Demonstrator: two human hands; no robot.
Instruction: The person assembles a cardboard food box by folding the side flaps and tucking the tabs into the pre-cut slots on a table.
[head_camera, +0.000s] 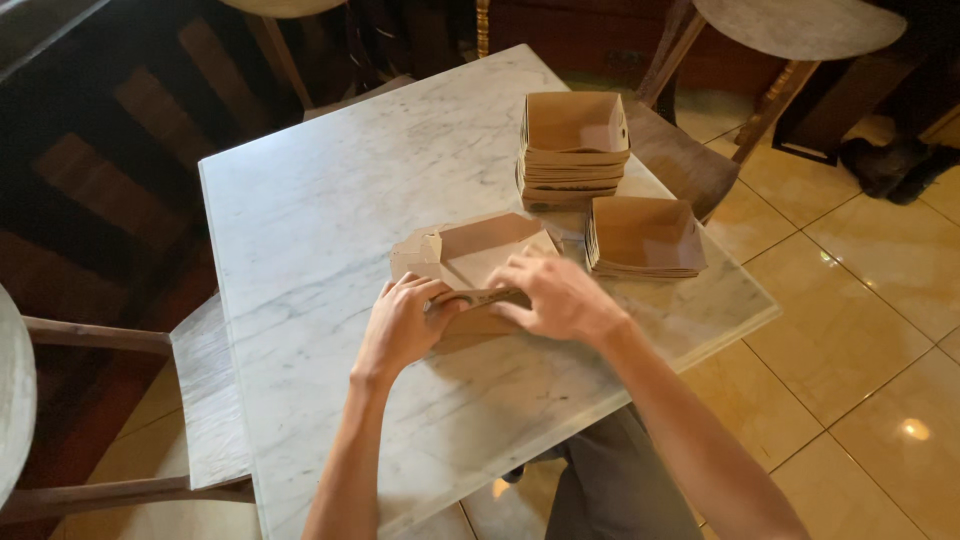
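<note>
in the middle of the frame both hands are on a brown paper tray (470, 262) that sits on a white marble table (320, 210). the left hand (400, 325) curls over the near edge of the tray, with its fingers bent and pressed on the paper. the right hand (560, 295) lies over the same edge just beside it, fingers spread a little and pinching the paper wall. the near side of the tray is hidden under the hands, so it is hard to see how it is folded there.

to the upper right of the hands is a tall stack of trays (573, 150). just below that, near the table's right edge, is a short stack of trays (643, 238).

a wooden chair (205, 400) stands at the lower left, partly cut off. the top of the frame is dark and hard to make out. a shiny tile floor (860, 330) is on the right.
</note>
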